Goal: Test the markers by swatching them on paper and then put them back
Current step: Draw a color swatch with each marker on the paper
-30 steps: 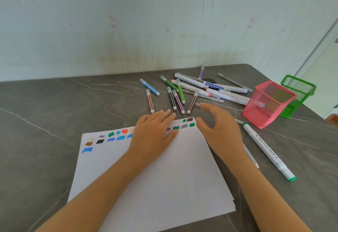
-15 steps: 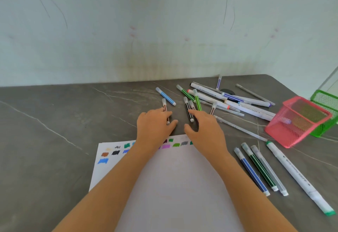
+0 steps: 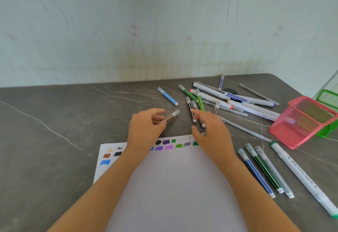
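My left hand (image 3: pixel 144 129) pinches a capped brown marker (image 3: pixel 171 116) just above the table, its cap pointing up and right. My right hand (image 3: pixel 208 131) hovers with fingers spread over a black marker (image 3: pixel 190 109) and a dark red marker (image 3: pixel 195 106), its fingertips close to them. White paper (image 3: pixel 173 186) with a row of colour swatches along its far edge lies under both forearms. A heap of capped markers (image 3: pixel 228 98) lies behind the hands.
A pink mesh holder (image 3: pixel 301 122) lies tipped on its side at the right, a green mesh holder (image 3: pixel 329 102) behind it. Three thin markers (image 3: pixel 263 171) and a thick white marker (image 3: pixel 301 178) lie right of the paper. A light blue marker (image 3: pixel 167 96) lies apart.
My left hand has lifted the brown marker off the table and turned it. My right hand has reached forward onto the black and dark red markers. The camera has tilted slightly.
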The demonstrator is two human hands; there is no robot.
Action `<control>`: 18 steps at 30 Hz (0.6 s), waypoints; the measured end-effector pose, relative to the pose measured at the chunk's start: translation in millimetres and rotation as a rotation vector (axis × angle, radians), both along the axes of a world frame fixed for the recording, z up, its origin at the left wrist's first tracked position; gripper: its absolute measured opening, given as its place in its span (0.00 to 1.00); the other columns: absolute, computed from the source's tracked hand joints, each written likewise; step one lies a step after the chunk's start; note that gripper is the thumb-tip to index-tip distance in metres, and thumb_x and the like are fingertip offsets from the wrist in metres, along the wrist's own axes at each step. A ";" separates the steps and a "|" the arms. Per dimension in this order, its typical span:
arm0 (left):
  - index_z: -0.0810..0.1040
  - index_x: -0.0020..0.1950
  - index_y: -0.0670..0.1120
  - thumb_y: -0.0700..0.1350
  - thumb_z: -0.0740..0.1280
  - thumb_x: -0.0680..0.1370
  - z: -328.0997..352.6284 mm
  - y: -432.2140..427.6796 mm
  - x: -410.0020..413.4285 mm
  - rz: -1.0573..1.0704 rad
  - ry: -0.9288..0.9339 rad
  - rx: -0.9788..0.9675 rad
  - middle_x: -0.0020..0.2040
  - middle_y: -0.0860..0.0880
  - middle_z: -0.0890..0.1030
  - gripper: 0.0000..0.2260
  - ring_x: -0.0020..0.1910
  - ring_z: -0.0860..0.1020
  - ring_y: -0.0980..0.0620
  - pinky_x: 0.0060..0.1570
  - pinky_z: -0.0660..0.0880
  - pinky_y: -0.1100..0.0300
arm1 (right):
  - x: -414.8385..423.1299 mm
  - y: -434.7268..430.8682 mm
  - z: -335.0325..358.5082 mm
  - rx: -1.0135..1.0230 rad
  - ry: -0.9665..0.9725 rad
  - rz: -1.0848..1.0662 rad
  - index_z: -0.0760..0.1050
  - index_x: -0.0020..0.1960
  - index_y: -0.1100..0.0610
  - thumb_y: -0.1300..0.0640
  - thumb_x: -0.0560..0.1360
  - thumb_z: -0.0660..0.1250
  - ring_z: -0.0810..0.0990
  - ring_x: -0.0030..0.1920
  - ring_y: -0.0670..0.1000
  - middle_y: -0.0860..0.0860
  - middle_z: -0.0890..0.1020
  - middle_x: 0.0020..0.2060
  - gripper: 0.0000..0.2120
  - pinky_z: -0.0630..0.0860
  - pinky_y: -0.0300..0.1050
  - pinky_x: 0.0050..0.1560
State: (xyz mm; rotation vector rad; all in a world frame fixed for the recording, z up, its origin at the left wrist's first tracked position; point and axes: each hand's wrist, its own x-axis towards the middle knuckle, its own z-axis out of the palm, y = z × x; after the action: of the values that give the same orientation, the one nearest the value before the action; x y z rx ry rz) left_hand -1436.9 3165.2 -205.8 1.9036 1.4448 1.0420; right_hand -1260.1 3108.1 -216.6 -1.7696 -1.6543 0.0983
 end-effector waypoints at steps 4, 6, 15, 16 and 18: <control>0.79 0.59 0.48 0.38 0.72 0.72 4.6 -21.5 2.9 -0.046 -0.199 -0.041 0.42 0.56 0.83 0.17 0.40 0.81 0.64 0.40 0.76 0.71 | -4.2 -2.7 0.0 0.060 0.055 0.111 0.72 0.67 0.46 0.60 0.75 0.68 0.79 0.44 0.42 0.44 0.83 0.44 0.23 0.75 0.37 0.48; 0.79 0.60 0.47 0.37 0.73 0.71 6.4 -31.1 6.3 -0.062 -0.287 -0.057 0.44 0.53 0.84 0.18 0.40 0.82 0.61 0.40 0.79 0.67 | -6.8 -4.1 -0.9 0.058 0.065 0.143 0.73 0.66 0.45 0.59 0.75 0.69 0.79 0.42 0.41 0.44 0.83 0.44 0.22 0.76 0.36 0.47; 0.77 0.62 0.51 0.47 0.62 0.79 7.9 -38.5 5.4 -0.197 -0.436 -0.102 0.53 0.56 0.82 0.12 0.52 0.79 0.62 0.52 0.74 0.67 | -8.1 -8.1 9.2 -0.009 0.529 0.192 0.80 0.49 0.48 0.60 0.75 0.69 0.83 0.40 0.44 0.47 0.85 0.39 0.08 0.79 0.38 0.42; 0.75 0.65 0.52 0.46 0.61 0.80 5.6 -34.9 1.8 -0.200 -0.332 -0.069 0.57 0.58 0.80 0.14 0.53 0.77 0.64 0.51 0.73 0.71 | -9.8 -10.6 15.0 -0.047 0.679 0.225 0.81 0.50 0.51 0.59 0.75 0.67 0.83 0.38 0.43 0.49 0.85 0.38 0.07 0.77 0.35 0.38; 0.72 0.68 0.55 0.45 0.63 0.79 2.8 -29.3 -4.2 -0.229 -0.168 -0.041 0.59 0.60 0.78 0.17 0.49 0.78 0.64 0.46 0.73 0.73 | -10.7 -13.7 20.9 -0.109 0.887 0.263 0.81 0.51 0.55 0.55 0.74 0.66 0.79 0.34 0.45 0.53 0.84 0.36 0.09 0.72 0.35 0.32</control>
State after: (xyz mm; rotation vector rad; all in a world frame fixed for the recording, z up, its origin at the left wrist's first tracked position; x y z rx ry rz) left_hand -1441.1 3136.0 -203.0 1.8525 1.1173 1.0277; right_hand -1270.9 3094.3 -195.7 -1.2609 -1.1989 0.9587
